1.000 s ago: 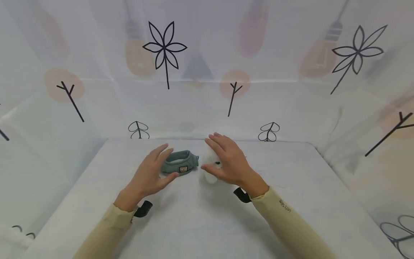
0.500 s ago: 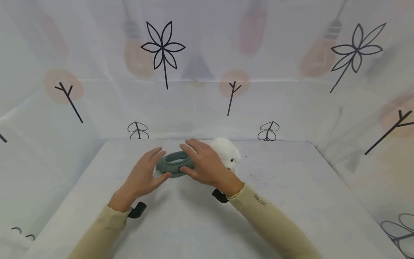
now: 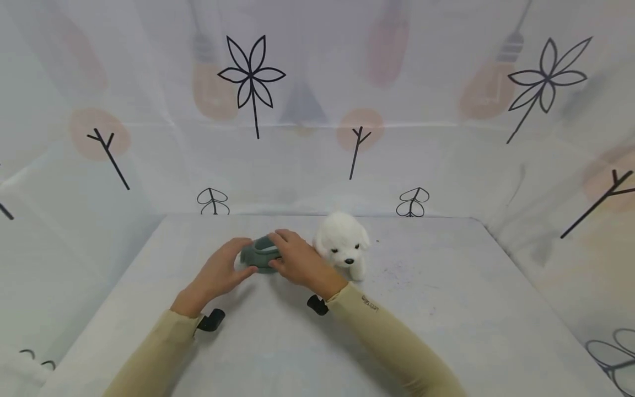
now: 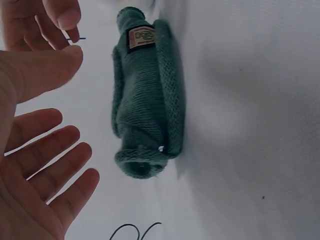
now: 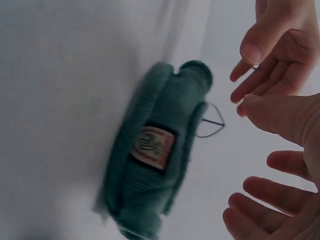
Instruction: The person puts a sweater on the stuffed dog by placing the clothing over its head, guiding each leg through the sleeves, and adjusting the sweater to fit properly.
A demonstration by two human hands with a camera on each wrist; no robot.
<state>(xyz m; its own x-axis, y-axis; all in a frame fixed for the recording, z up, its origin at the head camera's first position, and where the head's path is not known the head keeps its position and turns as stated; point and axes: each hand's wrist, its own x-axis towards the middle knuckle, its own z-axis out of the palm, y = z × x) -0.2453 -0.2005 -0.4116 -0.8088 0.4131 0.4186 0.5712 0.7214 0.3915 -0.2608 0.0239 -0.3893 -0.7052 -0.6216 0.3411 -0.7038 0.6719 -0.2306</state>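
A small green knitted sweater (image 3: 260, 260) with a stitched label (image 4: 142, 37) stands on the white table, a sleeve stub at each end. At its left end is my left hand (image 3: 215, 273), thumb to the near side and fingers to the far side. My right hand (image 3: 300, 262) reaches over its right end. Both wrist views show gaps between the fingers and the knit, with fingers (image 5: 270, 195) spread and relaxed. A white plush dog (image 3: 342, 242) stands right of the sweater, partly behind the right hand.
White cloth with printed flowers (image 3: 251, 73) and branches forms a wall behind and beside the table (image 3: 471, 309). Faint purple specks mark the tabletop right of the dog. A black wrist mount (image 3: 317, 305) hangs below each wrist.
My right hand has moved left from the plush dog to the sweater, uncovering the dog's face. The left hand has shifted slightly left, and both hands have drawn in around the sweater.
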